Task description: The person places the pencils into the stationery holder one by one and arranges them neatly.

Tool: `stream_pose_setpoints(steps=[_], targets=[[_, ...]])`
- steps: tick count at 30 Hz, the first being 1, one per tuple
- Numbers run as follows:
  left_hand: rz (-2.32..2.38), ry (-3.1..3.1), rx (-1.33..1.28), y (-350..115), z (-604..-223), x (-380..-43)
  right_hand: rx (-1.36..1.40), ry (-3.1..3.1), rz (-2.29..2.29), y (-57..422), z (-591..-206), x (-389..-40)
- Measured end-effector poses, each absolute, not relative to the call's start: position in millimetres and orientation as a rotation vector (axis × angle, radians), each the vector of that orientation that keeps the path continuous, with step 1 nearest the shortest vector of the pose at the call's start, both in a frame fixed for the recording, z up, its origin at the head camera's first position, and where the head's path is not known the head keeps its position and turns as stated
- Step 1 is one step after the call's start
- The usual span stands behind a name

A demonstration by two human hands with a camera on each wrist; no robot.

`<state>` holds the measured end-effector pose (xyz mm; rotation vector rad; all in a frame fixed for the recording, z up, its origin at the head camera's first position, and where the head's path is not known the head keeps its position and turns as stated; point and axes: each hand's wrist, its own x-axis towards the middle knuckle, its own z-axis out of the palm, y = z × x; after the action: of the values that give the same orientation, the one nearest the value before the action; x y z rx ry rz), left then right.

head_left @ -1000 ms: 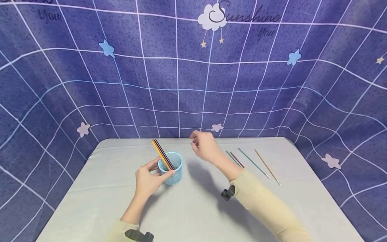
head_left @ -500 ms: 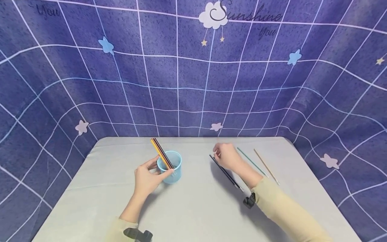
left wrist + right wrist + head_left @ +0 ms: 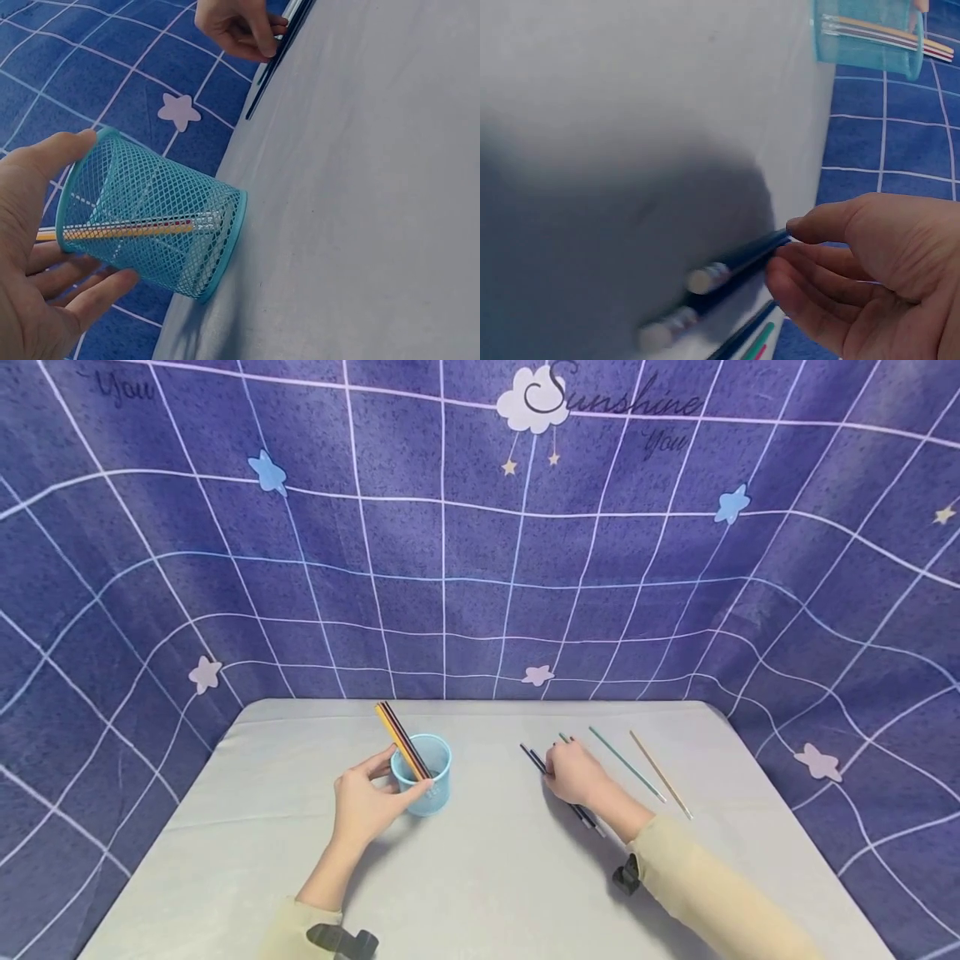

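Note:
A light blue mesh pencil cup stands on the table, left of the middle. My left hand grips it by the rim, thumb on the near side and fingers behind. Several pencils, yellow and dark, lean to the left inside it, also visible through the mesh in the left wrist view. To the right, my right hand pinches dark blue pencils between thumb and fingertips, close over the table. Two white eraser ends point toward the camera in the right wrist view. Part of these pencils is hidden under the hand.
A teal pencil and a gold one lie slantwise right of my right hand. Tips of another teal and a red pencil show just beyond that hand. A blue gridded cloth hangs behind the white-covered table.
My right hand has moved right from beside the cup, then down onto the dark blue pencils, which its fingers now pinch. The left hand keeps its hold on the cup.

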<state>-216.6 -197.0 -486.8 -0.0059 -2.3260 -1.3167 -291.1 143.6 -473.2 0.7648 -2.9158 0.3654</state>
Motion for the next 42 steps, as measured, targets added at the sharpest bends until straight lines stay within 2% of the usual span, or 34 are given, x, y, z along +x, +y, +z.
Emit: stream_pose_setpoints(steps=[12, 16, 26, 35, 42], targets=[[-1.274, -2.335, 0.06, -194.0, -486.2, -219.2, 0.684, -3.0, 0.392, 140.8, -476.5, -285.7], [-1.289, -2.332, 0.07, -193.3, -485.0, -219.9, 0.742, -2.937, 0.42, 141.0, -472.4, -290.9], [-1.35, -2.279, 0.098, -190.9, -487.4, -217.0, 0.71, -2.664, 0.722, 123.7, -432.9, -312.0], [-1.435, -2.194, 0.123, -187.7, -488.3, -213.1, 0.752, -2.401, 0.979, 79.0, -395.4, -308.7], [-1.429, -2.175, 0.084, -186.7, -490.0, -214.4, 0.815, -2.318, 1.114, 51.6, -382.6, -308.3]])
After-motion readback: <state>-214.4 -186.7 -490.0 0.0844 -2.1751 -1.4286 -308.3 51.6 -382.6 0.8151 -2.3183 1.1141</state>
